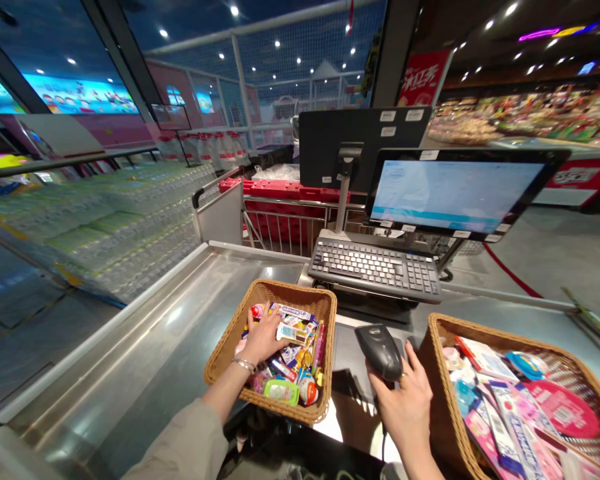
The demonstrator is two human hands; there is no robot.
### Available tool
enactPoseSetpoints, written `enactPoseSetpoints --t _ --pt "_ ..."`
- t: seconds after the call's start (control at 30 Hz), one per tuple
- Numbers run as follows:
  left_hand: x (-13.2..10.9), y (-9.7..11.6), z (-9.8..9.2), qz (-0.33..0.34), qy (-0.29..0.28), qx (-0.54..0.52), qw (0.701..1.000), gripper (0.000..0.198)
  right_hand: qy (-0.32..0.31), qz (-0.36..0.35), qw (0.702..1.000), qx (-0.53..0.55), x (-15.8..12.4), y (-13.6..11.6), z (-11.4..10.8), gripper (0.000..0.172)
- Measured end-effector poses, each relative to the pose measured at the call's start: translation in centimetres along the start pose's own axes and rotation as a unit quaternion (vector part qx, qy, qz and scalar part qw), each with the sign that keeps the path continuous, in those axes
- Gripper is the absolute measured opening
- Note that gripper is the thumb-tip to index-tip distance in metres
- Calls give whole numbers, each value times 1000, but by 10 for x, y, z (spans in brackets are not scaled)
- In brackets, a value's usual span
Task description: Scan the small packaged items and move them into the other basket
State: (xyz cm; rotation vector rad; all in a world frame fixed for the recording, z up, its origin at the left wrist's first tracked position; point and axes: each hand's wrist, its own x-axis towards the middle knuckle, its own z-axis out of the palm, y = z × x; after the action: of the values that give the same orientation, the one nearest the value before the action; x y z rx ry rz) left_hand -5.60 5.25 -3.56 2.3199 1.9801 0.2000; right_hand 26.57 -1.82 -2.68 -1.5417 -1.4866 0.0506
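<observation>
My left hand (263, 339) reaches into the left wicker basket (225, 350), which is full of small colourful packets. Its fingers are closed around a small white packet (291, 333) near the basket's middle. A bracelet sits on that wrist. My right hand (405, 400) grips a black handheld barcode scanner (380, 350) between the two baskets, its head pointing away from me. The right wicker basket (443, 373) holds several pink and white packets.
A keyboard (375, 267) and a lit touchscreen (455, 193) stand behind the baskets, with a second monitor's back (340, 143) beyond. The steel counter (155, 353) stretches left. Stacked water bottle packs (105, 227) lie left; red baskets (280, 193) sit behind a rail.
</observation>
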Motion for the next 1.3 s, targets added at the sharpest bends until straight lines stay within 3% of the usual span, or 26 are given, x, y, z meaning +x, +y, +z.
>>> enactPoseSetpoints --t 0.13,0.3,0.47,0.63,0.9,1.3 --pt "-2 -7 8 7 17 73 997 59 -12 13 1000 0 -3 0 -3 44" --pt "2 -9 13 47 -22 104 993 69 -12 9 1000 9 -5 -4 -8 40" --pt "4 -11 20 65 -31 105 992 65 -13 35 999 5 -9 0 -10 45" --pt "3 -6 19 81 -19 110 990 45 -20 43 999 -5 -10 3 -13 47" --pt "2 1 8 104 2 115 988 32 -16 35 999 -6 -9 5 -14 42" --pt "-3 8 -26 89 83 84 989 35 -19 -5 1000 -4 -5 -5 -15 44"
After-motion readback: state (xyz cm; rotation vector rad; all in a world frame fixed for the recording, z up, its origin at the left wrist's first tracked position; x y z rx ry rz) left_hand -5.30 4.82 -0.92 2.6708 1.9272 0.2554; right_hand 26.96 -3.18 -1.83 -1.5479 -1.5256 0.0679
